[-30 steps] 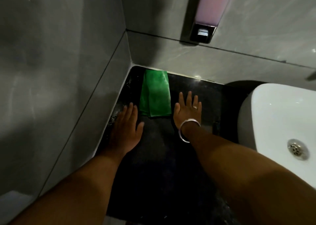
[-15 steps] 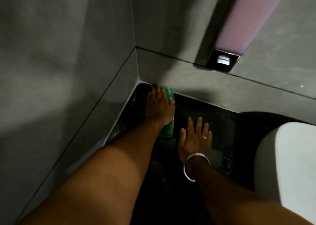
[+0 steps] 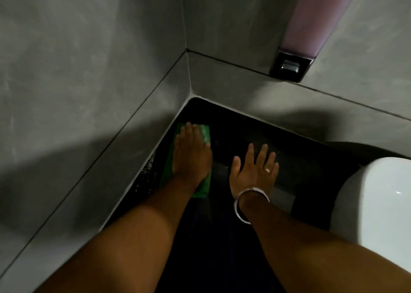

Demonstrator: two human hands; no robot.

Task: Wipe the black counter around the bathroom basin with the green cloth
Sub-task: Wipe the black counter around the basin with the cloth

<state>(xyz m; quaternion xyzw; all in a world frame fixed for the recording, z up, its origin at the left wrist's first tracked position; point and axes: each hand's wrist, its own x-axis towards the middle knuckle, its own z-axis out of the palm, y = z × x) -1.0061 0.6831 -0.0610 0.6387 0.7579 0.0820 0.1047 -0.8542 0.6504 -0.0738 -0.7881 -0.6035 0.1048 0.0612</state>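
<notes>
My right hand lies flat on the black counter, fingers spread and holding nothing, a bangle on the wrist and a ring on one finger. The white basin sits to its right. Just beyond, my left hand presses palm-down, fingers straight, on the green cloth, which lies flat on the counter against the left wall, short of the corner. On the back wall hangs a purple dispenser.
</notes>
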